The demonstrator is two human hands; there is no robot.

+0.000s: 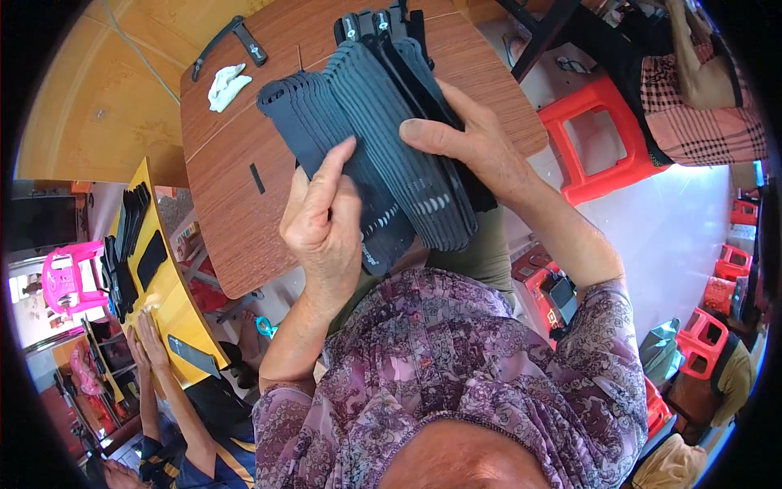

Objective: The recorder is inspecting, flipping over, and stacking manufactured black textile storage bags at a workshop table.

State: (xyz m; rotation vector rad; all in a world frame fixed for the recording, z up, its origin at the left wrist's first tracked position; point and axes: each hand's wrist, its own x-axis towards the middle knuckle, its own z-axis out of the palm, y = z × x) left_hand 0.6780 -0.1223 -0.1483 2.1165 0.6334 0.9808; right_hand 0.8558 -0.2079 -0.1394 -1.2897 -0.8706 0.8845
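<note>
A thick stack of dark grey, ribbed-looking fabric pieces (371, 106) is tilted up over the near edge of the brown table, its many layered edges showing. My right hand (468, 138) is closed on the stack's right side, thumb across the front and the other fingers mostly hidden behind. Against the left part of the stack, my left hand (322, 208) has its index finger stretched out, the tip at the layers. Its other fingers are partly curled, and nothing shows in them. Small white printed marks run along the lower ends of the pieces.
On the brown table (224, 179) lie a white cloth (228, 85), a black strap (248, 41), a short dark strip (257, 178) and more dark bundles (379, 23). At left, a co-worker's hands (148, 342) rest on a yellow table (175, 289). A red stool (590, 138) stands right.
</note>
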